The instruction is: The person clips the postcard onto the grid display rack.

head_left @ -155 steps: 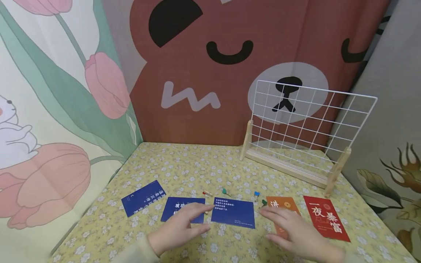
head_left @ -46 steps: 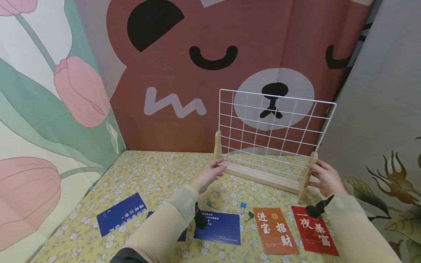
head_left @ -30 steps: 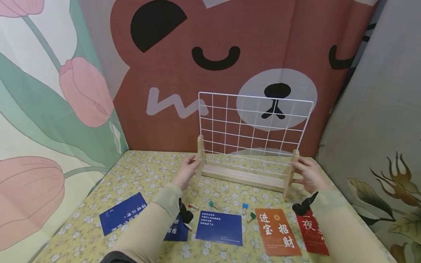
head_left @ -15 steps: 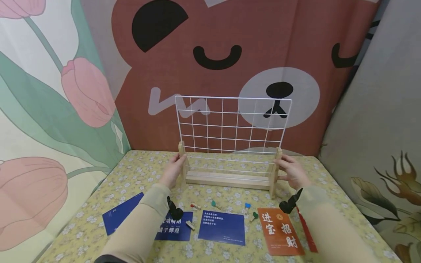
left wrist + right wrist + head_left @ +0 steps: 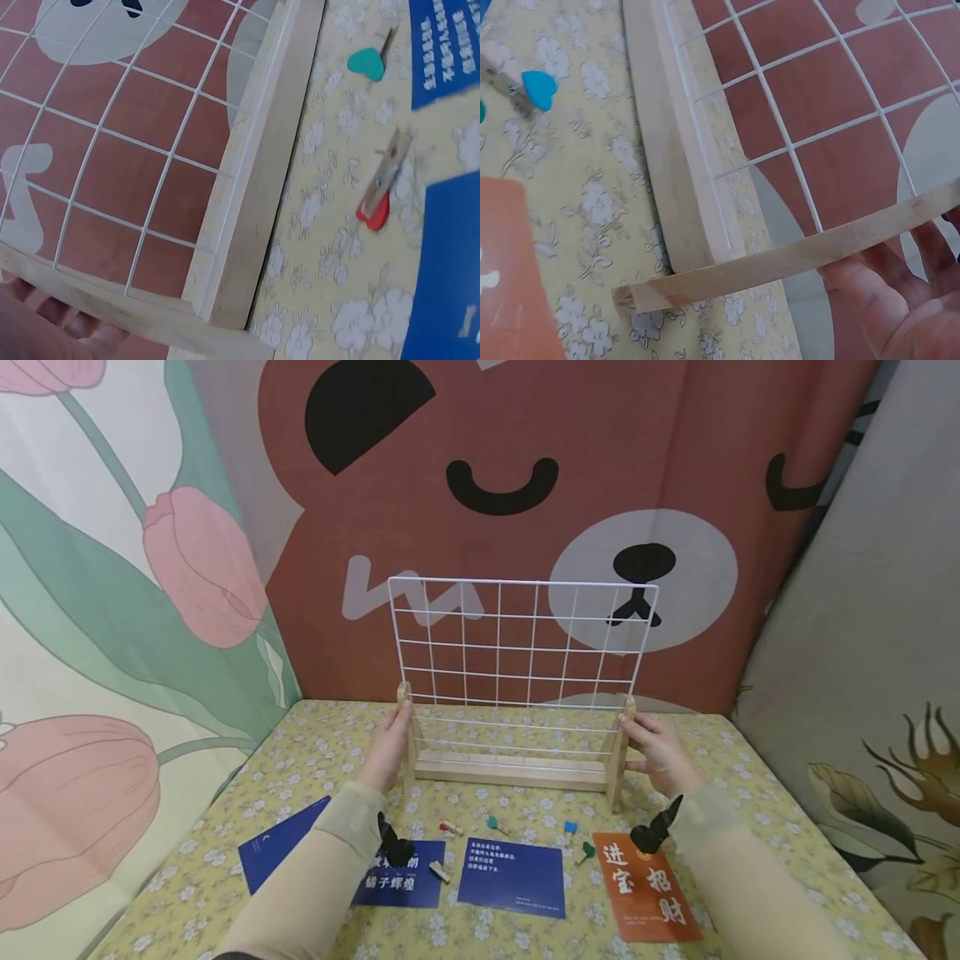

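Note:
A white wire grid stands upright in a wooden base [image 5: 510, 771], forming a display rack at mid-table. My left hand [image 5: 386, 750] holds its left wooden post [image 5: 150, 315], fingers curling behind it in the left wrist view. On the opposite side, my right hand [image 5: 662, 752] grips the right post [image 5: 780, 259] from outside. The fingers [image 5: 859, 289] lie against that post's outer face. In front of the rack are heart-topped clothespins: a red one [image 5: 382, 180], a teal one [image 5: 366, 64], a blue one [image 5: 540, 88] and a dark green one [image 5: 588, 851].
Blue cards lie along the front: one at centre [image 5: 512, 878], one left of it [image 5: 405, 895], and a tilted one [image 5: 279, 850] partly under the left sleeve. A clothespin [image 5: 439, 872] overlaps a card edge. An orange card [image 5: 637, 902] lies right. Patterned curtains hang behind.
From hovering over the cards, both hands went to the rack's posts. The rack has slid left and turned squarer to the front, shifting only slightly in the last half second.

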Motion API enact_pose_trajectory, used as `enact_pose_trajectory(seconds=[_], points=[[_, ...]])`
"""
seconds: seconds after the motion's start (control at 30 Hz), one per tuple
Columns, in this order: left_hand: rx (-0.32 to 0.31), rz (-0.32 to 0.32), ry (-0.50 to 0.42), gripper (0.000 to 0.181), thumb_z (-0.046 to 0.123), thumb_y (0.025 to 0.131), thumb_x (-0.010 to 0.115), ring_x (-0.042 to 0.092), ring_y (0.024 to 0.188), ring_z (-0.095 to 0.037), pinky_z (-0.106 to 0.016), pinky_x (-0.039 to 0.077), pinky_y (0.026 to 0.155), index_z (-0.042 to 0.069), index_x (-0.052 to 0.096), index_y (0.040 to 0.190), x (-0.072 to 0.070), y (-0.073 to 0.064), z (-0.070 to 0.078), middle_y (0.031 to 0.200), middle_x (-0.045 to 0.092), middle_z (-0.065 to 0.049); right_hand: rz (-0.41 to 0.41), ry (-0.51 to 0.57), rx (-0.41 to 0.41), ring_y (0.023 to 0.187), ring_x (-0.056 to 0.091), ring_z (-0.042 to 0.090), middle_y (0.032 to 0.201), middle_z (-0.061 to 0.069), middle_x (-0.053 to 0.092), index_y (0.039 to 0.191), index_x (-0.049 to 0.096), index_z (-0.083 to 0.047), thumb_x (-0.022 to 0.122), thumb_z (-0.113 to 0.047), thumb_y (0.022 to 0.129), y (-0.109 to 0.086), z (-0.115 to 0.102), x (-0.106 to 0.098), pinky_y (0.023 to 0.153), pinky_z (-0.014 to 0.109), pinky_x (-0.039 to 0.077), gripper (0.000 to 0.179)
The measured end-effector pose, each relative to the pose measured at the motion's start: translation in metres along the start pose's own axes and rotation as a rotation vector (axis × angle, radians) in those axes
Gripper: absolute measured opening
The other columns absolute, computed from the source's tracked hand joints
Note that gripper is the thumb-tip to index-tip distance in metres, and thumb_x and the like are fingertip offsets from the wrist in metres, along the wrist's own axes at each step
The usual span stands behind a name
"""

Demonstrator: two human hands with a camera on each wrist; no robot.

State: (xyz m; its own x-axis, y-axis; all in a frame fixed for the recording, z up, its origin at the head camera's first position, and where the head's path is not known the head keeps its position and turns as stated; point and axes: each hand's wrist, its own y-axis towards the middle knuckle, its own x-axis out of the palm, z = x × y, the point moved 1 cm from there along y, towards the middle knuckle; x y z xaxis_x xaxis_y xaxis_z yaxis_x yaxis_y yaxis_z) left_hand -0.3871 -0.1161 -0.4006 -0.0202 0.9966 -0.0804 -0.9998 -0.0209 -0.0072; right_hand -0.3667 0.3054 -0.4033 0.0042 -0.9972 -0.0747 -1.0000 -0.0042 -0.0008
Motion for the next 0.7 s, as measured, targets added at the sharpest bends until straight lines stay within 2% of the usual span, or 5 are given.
enact_pose_trajectory(seconds=[0.2, 0.37, 0.47, 0.7], points=[[0.04, -0.004, 0.107, 0.075, 0.057, 0.095, 0.048, 0.037, 0.134, -0.034, -0.052, 0.035, 0.105, 0.018, 0.021, 0.154, -0.008, 0.001, 0.002, 0.15, 0.034, -0.016, 0.002, -0.048, -0.022, 0.14, 0.023, 0.04, 0.154, 0.024, 0.021, 0.154, 0.017, -0.008, 0.05, -0.056, 0.093, -0.004, 0.0, 0.001, 0.098, 0.062, 0.037, 0.084], [0.056, 0.006, 0.157, 0.068, 0.053, 0.096, 0.049, 0.044, 0.129, -0.032, -0.049, 0.042, 0.1, 0.022, 0.027, 0.153, -0.012, 0.002, 0.004, 0.146, 0.039, -0.014, 0.028, -0.02, 0.006, 0.141, 0.021, 0.04, 0.157, 0.02, 0.017, 0.155, 0.013, -0.01, 0.045, -0.059, 0.093, -0.003, 0.002, 0.0, 0.1, 0.061, 0.036, 0.086], [0.055, 0.002, 0.15, 0.067, 0.052, 0.097, 0.049, 0.043, 0.13, -0.032, -0.049, 0.041, 0.101, 0.022, 0.027, 0.153, -0.013, 0.001, 0.004, 0.144, 0.04, -0.013, 0.046, -0.006, 0.008, 0.141, 0.021, 0.039, 0.158, 0.017, 0.016, 0.155, 0.015, -0.012, 0.045, -0.06, 0.093, -0.004, 0.003, 0.001, 0.1, 0.061, 0.035, 0.084], [0.058, -0.033, 0.101, 0.068, 0.05, 0.097, 0.051, 0.04, 0.132, -0.032, -0.05, 0.038, 0.104, 0.02, 0.027, 0.152, -0.017, -0.001, 0.003, 0.143, 0.04, -0.014, 0.05, -0.061, -0.029, 0.141, 0.022, 0.039, 0.158, 0.018, 0.015, 0.155, 0.012, -0.014, 0.048, -0.055, 0.094, -0.012, 0.003, 0.007, 0.1, 0.061, 0.036, 0.082]])
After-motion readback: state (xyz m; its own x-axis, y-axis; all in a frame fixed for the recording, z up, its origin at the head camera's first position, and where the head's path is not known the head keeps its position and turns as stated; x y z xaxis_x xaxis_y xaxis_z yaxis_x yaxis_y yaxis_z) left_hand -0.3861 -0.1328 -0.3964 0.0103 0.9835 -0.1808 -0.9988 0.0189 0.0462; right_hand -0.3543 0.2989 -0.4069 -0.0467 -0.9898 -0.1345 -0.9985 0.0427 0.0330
